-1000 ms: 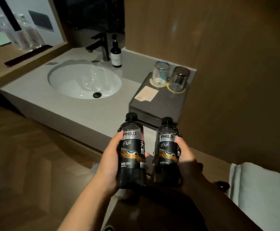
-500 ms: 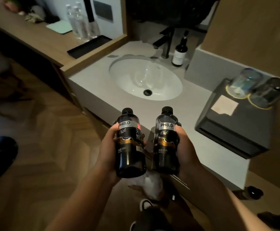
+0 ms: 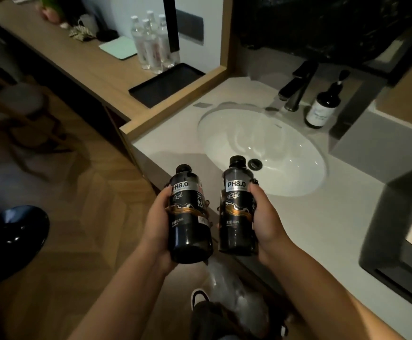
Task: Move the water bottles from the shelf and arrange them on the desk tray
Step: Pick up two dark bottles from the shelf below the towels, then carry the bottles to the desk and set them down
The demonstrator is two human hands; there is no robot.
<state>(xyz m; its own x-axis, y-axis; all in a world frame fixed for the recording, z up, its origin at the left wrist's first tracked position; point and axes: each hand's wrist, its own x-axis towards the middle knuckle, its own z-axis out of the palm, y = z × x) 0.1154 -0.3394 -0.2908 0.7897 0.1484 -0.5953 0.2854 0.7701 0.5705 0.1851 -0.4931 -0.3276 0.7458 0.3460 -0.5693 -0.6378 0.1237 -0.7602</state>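
Note:
I hold two dark water bottles labelled PH8.0 upright in front of me. My left hand (image 3: pixel 156 224) grips the left bottle (image 3: pixel 189 217) around its middle. My right hand (image 3: pixel 266 222) grips the right bottle (image 3: pixel 238 209) the same way. Both bottles hang over the front edge of the sink counter. A flat black tray (image 3: pixel 150 93) lies on the wooden desk (image 3: pixel 82 62) up and to the left, well beyond my hands. Several clear water bottles (image 3: pixel 152 42) stand at the tray's far end.
A white sink basin (image 3: pixel 273 148) with a dark tap (image 3: pixel 295 89) and a soap bottle (image 3: pixel 322 106) lies just past my hands. A dark box (image 3: pixel 396 229) sits on the counter at right. A chair (image 3: pixel 20 111) and a black round object (image 3: pixel 11 236) stand on the wooden floor at left.
The view has swung left along the counter: the dark box slid to the right edge and the desk tray came into view. Both hands keep their grip on the bottles.

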